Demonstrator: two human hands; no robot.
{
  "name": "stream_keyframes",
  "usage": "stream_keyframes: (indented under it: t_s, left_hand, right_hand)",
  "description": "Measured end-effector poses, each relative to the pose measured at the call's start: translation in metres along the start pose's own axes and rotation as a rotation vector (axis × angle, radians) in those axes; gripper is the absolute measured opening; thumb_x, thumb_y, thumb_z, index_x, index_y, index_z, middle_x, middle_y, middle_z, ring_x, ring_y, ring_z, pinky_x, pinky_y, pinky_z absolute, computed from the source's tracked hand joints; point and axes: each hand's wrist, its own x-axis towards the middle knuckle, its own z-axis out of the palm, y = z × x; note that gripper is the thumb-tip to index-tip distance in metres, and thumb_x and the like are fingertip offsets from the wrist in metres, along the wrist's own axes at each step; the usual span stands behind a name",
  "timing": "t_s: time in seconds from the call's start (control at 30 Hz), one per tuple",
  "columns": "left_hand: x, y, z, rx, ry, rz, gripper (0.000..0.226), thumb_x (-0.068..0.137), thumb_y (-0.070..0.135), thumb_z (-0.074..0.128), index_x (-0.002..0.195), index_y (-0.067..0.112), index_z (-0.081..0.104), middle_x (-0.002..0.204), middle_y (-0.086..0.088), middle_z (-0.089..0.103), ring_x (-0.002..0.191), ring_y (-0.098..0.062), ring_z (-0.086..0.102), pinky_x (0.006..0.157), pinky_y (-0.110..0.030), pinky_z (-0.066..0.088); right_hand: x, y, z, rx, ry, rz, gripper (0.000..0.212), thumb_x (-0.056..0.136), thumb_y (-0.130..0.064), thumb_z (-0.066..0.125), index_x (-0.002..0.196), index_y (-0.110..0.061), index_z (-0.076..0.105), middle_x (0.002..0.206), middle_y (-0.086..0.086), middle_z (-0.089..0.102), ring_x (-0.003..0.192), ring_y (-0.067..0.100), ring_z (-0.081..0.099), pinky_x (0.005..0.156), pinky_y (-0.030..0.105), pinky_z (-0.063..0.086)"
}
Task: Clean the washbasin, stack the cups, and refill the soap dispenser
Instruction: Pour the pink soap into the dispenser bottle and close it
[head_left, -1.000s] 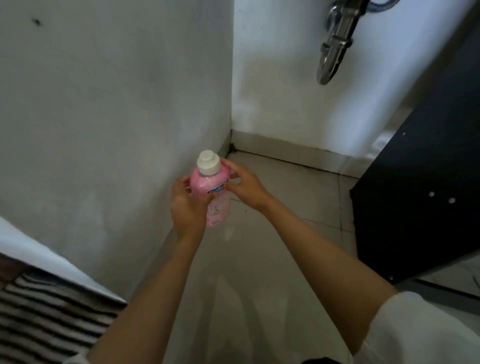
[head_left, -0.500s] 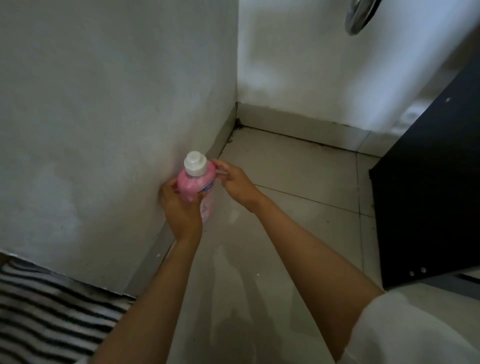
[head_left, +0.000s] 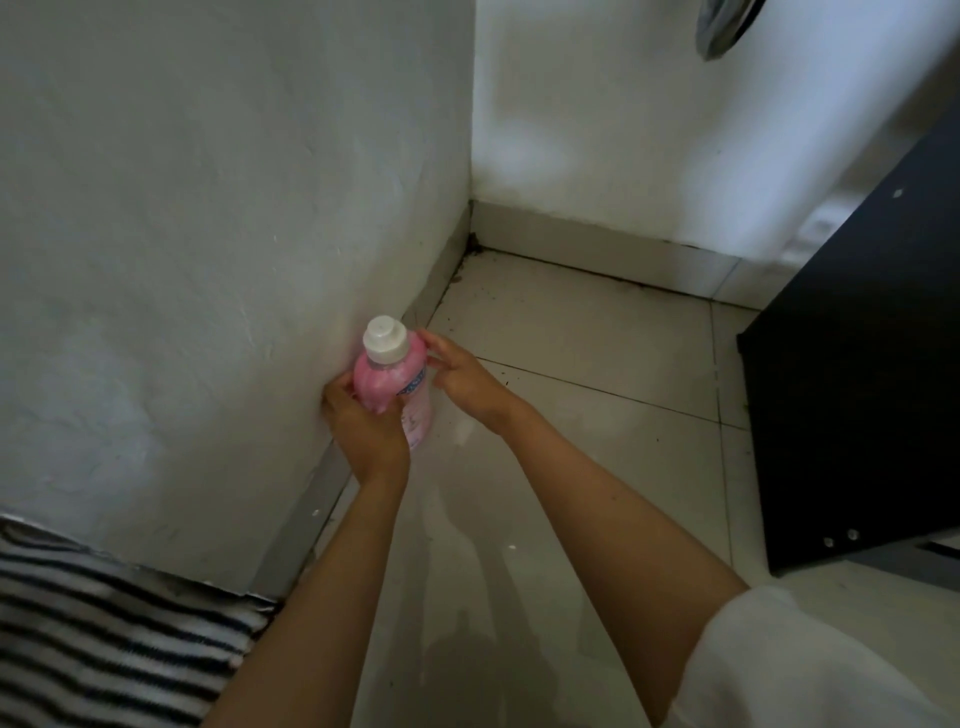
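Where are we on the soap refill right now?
Nothing visibly finished. In hand: left hand grips the pink soap bottle, white cap still on; right hand touches its shoulder. Left: uncap, pour. Dispenser, basin, cups are out of view.

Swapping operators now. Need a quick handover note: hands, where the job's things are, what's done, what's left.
Left hand: grips the pink bottle around its lower body, upright, low by the wall near the floor corner.
Right hand: fingertips rest on the bottle's shoulder, just under the white cap; not a full grip.
Cap is on the bottle.
Washbasin, cups and soap dispenser are out of view, so cleaning and stacking cannot be judged.
Left: probably open the bottle and refill the dispenser; check the rest.
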Motion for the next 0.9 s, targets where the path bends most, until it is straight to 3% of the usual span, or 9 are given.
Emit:
stream_keyframes:
  t_s: [0.1,0.2,0.23,0.3,0.37,0.57,0.7,0.77,0.9]
  left_hand:
    - [0.001,0.002,0.002,-0.01,0.002,-0.051,0.045,0.07,-0.001,0.07,0.11,-0.008,0.05,0.116,-0.025,0.056,0.107,-0.036,0.055,0.084,-0.034,0.045]
    - [0.005,0.004,0.002,0.02,0.001,-0.113,0.046,0.071,0.0,0.069,0.111,-0.007,0.049,0.118,-0.024,0.056,0.109,-0.037,0.054,0.089,-0.042,0.047]
    - [0.005,0.004,0.002,0.026,-0.006,-0.125,0.046,0.072,0.001,0.069,0.112,-0.006,0.048,0.119,-0.024,0.055,0.11,-0.036,0.054,0.09,-0.044,0.048]
    - [0.005,0.004,0.003,0.017,-0.016,-0.146,0.047,0.073,0.003,0.069,0.114,-0.004,0.047,0.121,-0.022,0.054,0.109,-0.035,0.055,0.091,-0.044,0.048]
    - [0.004,0.004,0.004,-0.001,-0.016,-0.163,0.047,0.074,0.002,0.068,0.115,-0.004,0.045,0.121,-0.022,0.053,0.109,-0.035,0.055,0.091,-0.042,0.049]
    - [0.001,-0.001,0.002,-0.013,-0.075,-0.109,0.049,0.076,-0.003,0.065,0.12,-0.006,0.043,0.126,-0.024,0.05,0.114,-0.034,0.052,0.097,-0.039,0.045]
    - [-0.004,-0.007,-0.004,0.055,-0.128,-0.093,0.054,0.077,-0.001,0.067,0.123,-0.008,0.041,0.128,-0.027,0.048,0.119,-0.037,0.049,0.1,-0.04,0.042]
    - [-0.013,0.005,-0.013,0.103,-0.154,-0.179,0.062,0.078,-0.001,0.066,0.131,-0.007,0.034,0.136,-0.026,0.039,0.123,-0.037,0.043,0.102,-0.038,0.038]
    - [-0.034,0.053,-0.04,0.142,-0.232,-0.205,0.056,0.078,-0.004,0.063,0.127,-0.008,0.037,0.129,-0.029,0.039,0.115,-0.04,0.045,0.095,-0.037,0.038]
  right_hand:
    - [-0.003,0.004,0.002,-0.113,-0.026,0.035,0.06,0.089,0.01,0.038,0.145,-0.008,0.022,0.149,0.013,0.029,0.137,0.025,0.027,0.097,0.017,0.028]
    - [-0.014,0.012,0.002,-0.123,-0.077,0.151,0.061,0.091,0.005,0.038,0.147,-0.008,0.015,0.149,0.013,0.028,0.136,0.024,0.029,0.103,0.021,0.033]
    - [-0.017,0.014,0.002,-0.119,-0.101,0.158,0.058,0.092,0.005,0.037,0.146,-0.004,0.016,0.145,0.012,0.034,0.131,0.022,0.035,0.093,0.011,0.039]
    - [-0.023,0.018,0.005,-0.087,-0.129,0.133,0.049,0.094,0.008,0.034,0.141,0.004,0.024,0.135,0.018,0.043,0.118,0.021,0.042,0.059,-0.006,0.038]
    - [-0.028,0.02,0.014,-0.007,-0.156,0.094,0.05,0.093,0.01,0.034,0.141,0.002,0.024,0.14,0.02,0.04,0.122,0.025,0.042,0.05,-0.007,0.034]
    - [-0.009,0.037,0.039,0.115,-0.138,0.052,0.082,0.083,0.023,0.037,0.147,-0.014,-0.001,0.152,0.01,0.019,0.136,0.018,0.023,0.066,-0.001,0.044]
    - [-0.02,0.029,0.026,0.118,-0.158,0.047,0.071,0.083,0.024,0.035,0.145,-0.004,0.011,0.15,0.019,0.022,0.136,0.026,0.026,0.065,0.004,0.044]
    - [-0.029,0.021,0.017,0.107,-0.107,0.07,0.064,0.086,0.019,0.037,0.143,0.0,0.017,0.149,0.021,0.024,0.137,0.029,0.025,0.075,0.01,0.042]
    - [-0.049,0.002,0.0,0.018,0.013,0.222,0.069,0.09,0.006,0.042,0.148,-0.017,0.013,0.154,0.011,0.018,0.141,0.021,0.021,0.102,0.024,0.031]
